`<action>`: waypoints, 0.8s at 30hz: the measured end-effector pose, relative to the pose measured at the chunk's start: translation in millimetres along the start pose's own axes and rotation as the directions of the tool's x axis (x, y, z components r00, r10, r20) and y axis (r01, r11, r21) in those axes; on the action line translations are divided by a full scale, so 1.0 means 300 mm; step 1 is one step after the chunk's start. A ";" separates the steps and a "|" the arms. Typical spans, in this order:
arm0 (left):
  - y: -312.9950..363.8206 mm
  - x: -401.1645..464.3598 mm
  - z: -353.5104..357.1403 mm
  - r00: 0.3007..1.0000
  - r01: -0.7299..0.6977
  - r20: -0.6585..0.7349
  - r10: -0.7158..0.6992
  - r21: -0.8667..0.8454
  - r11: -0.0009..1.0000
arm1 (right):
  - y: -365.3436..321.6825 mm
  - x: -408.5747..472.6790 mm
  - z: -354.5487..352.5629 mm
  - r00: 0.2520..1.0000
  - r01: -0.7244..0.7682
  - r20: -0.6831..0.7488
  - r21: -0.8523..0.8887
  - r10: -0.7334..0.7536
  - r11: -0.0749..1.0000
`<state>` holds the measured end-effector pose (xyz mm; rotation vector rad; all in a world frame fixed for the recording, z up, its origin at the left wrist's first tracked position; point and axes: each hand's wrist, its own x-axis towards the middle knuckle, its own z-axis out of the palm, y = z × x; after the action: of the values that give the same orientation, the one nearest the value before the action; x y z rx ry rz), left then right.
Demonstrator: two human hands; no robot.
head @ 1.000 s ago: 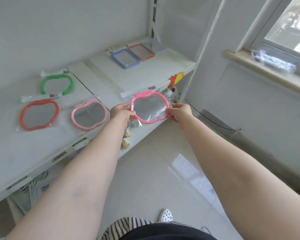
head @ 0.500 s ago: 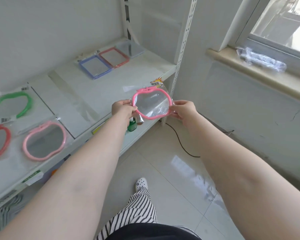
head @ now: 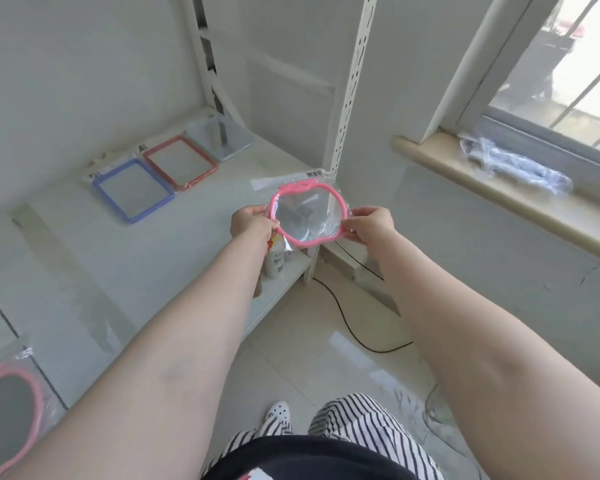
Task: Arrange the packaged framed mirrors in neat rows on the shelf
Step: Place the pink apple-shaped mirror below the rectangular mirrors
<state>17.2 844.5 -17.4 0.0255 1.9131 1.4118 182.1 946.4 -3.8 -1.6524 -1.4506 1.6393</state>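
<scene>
I hold a packaged pink apple-shaped mirror (head: 305, 213) in the air over the right end of the white shelf (head: 174, 251). My left hand (head: 253, 221) grips its left rim and my right hand (head: 371, 223) grips its right rim. At the shelf's back lie a blue rectangular framed mirror (head: 132, 190), a red one (head: 180, 161) and a grey one (head: 222, 135), side by side. A second pink apple-shaped mirror (head: 7, 414) lies at the bottom left, partly cut off.
A perforated white upright (head: 350, 81) stands at the shelf's right end. Bottles (head: 276, 261) sit on the lower shelf under my left hand. A black cable (head: 343, 317) runs over the tiled floor. A plastic bag (head: 513, 164) lies on the window sill.
My view and both hands have shifted right along the shelf with the pink mirror. The green and red apple mirrors have left the frame; the grey rectangular mirror has come into view.
</scene>
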 end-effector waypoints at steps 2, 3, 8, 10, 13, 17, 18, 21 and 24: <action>0.034 0.063 0.017 0.999 0.010 -0.034 -0.010 -0.007 1.000 | -0.046 0.076 0.028 0.999 0.015 0.034 -0.009 -0.015 1.000; 0.050 0.096 0.024 0.998 0.013 -0.054 -0.014 -0.021 1.000 | -0.069 0.119 0.045 0.998 0.023 0.059 -0.014 -0.023 1.000; 0.135 0.257 0.071 0.988 -0.015 -0.156 0.002 -0.084 0.996 | -0.202 0.353 0.142 0.986 0.059 0.161 -0.147 -0.035 0.987; 0.173 0.306 0.100 0.978 -0.025 -0.208 0.001 -0.111 0.993 | -0.259 0.448 0.170 0.977 0.080 0.208 -0.197 -0.038 0.977; 0.210 0.373 0.147 0.959 -0.021 -0.283 -0.023 -0.151 0.988 | -0.321 0.568 0.208 0.958 0.127 0.282 -0.263 -0.050 0.957; 0.210 0.449 0.188 0.928 -0.007 -0.365 -0.068 -0.200 0.980 | -0.341 0.689 0.264 0.934 0.170 0.354 -0.336 -0.042 0.926; 0.204 0.469 0.192 0.921 -0.002 -0.382 -0.078 -0.205 0.979 | -0.343 0.709 0.279 0.927 0.180 0.372 -0.338 -0.044 0.924; 0.183 0.526 0.194 0.904 0.032 -0.410 -0.120 -0.215 0.976 | -0.347 0.755 0.320 0.914 0.194 0.404 -0.337 -0.045 0.921; 0.155 0.592 0.195 0.892 0.073 -0.427 -0.150 -0.192 0.979 | -0.335 0.801 0.364 0.911 0.212 0.412 -0.397 -0.033 0.893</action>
<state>-96.3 985.9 -82.5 -0.5228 2.0986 1.5956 -7.9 1147.0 -61.8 -1.4368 -2.2173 1.7337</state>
